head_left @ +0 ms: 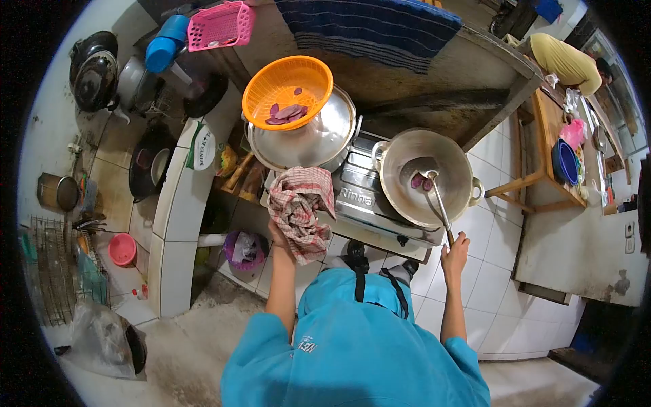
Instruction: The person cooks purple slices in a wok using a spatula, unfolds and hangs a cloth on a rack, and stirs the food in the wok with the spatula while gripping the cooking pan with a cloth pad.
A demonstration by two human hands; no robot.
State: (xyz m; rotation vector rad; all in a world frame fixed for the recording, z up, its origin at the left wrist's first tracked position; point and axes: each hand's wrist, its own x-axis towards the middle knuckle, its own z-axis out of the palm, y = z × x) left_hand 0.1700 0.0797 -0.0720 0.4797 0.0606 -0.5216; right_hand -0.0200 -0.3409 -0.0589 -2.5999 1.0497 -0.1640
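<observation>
My left hand point(280, 237) is wrapped round a red-and-white checked cloth point(302, 210), held just in front of the large lidded pot point(332, 139). With my right hand point(455, 252) I grip the handle end of a metal ladle point(441, 203). Its bowl, with a few purple slices point(422, 182) at it, is inside a wide metal wok point(407, 197) on the right side of the stove point(359, 178). An orange plastic basket point(258, 85) rests on the pot's lid and holds several purple slices point(288, 114).
A tiled counter wall point(196, 224) stands at the left, with pans and a pink bowl point(123, 249) beyond it. A striped blue cloth point(373, 30) hangs over the partition behind the stove. At the upper right, a person in yellow point(563, 61) bends near a wooden table point(542, 129).
</observation>
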